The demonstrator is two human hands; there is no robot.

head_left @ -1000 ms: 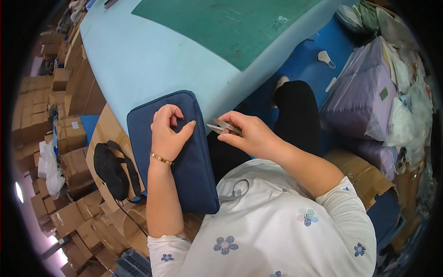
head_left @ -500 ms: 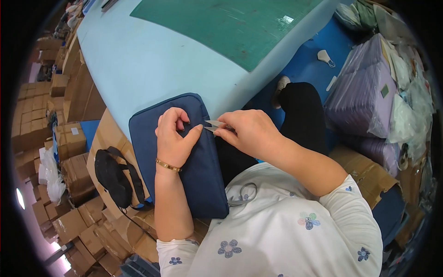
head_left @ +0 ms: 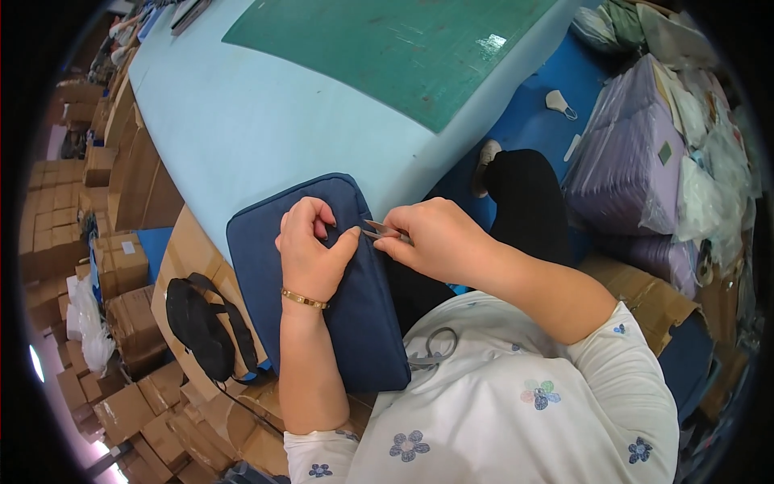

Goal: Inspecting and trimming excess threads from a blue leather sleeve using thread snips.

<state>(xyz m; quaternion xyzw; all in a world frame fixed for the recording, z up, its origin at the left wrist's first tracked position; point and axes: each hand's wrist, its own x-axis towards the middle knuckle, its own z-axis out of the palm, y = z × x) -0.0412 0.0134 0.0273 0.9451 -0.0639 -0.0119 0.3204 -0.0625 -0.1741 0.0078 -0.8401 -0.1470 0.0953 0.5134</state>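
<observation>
A navy blue zip case (head_left: 339, 323), flat with rounded corners, leans from my lap against the table edge. My left hand (head_left: 313, 250) rests on its upper part, fingers loosely curled and the thumb apart from them, reaching to the case's right edge. Closed around small metal thread snips (head_left: 377, 229) is my right hand (head_left: 439, 234). The snips' blades are parted and point left at that edge, close to my left thumb. Whether a thread lies between them is too small to tell. A grey strap loop (head_left: 439, 345) lies at the case's lower right corner, against my shirt.
A pale blue covered table (head_left: 322, 121) with a green mat (head_left: 403, 56) stretches ahead. At left, a black pouch with a strap (head_left: 197, 327) lies on cardboard (head_left: 177, 250), beside stacked boxes (head_left: 129, 323). Plastic-wrapped purple bundles (head_left: 625, 153) stand at right.
The case and both hands appear slightly lower and further right in the picture. The snips' blades are less widely parted and still sit at the case's edge.
</observation>
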